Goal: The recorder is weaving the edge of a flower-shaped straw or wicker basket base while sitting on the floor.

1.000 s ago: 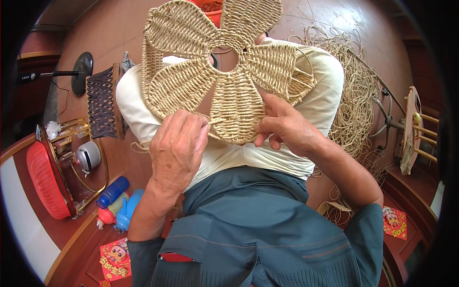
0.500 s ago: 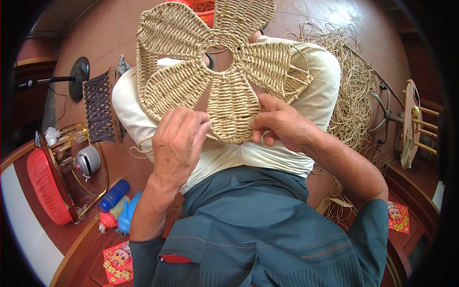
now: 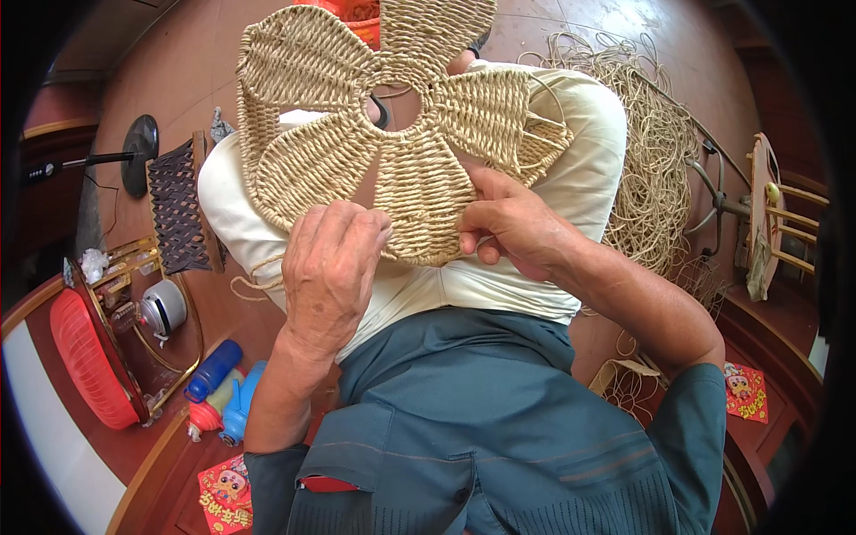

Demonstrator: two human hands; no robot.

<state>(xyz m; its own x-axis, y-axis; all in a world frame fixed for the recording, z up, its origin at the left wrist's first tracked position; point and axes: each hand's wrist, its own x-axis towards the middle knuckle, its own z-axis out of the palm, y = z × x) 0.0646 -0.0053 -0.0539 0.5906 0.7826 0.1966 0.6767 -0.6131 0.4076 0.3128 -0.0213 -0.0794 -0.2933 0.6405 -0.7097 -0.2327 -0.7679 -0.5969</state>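
A flower-shaped woven piece of twisted straw cord point(image 3: 423, 192) rests on my lap, with a round hole at its centre and several petals. One petal on the right is partly woven, with bare cords across a gap. My left hand point(image 3: 334, 272) is closed, its bent fingertips pressed together at the left edge of the nearest petal; any strand in them is hidden. On that petal's right edge, my right hand point(image 3: 517, 223) pinches with thumb and forefinger, the other fingers curled under. A loose cord loop point(image 3: 254, 281) sticks out left of my left hand.
A big tangle of straw cord point(image 3: 655, 169) lies on the floor at right, beside a wooden-slatted stand point(image 3: 776, 218). At left are a dark woven stool point(image 3: 185, 205), a fan point(image 3: 140, 156), a red basket point(image 3: 89, 357) and bottles point(image 3: 214, 370). A red container point(image 3: 357, 18) stands beyond the flower.
The view has shifted a little, so the flower and both hands appear slightly further left. Both hands keep nearly the same hold at the nearest petal.
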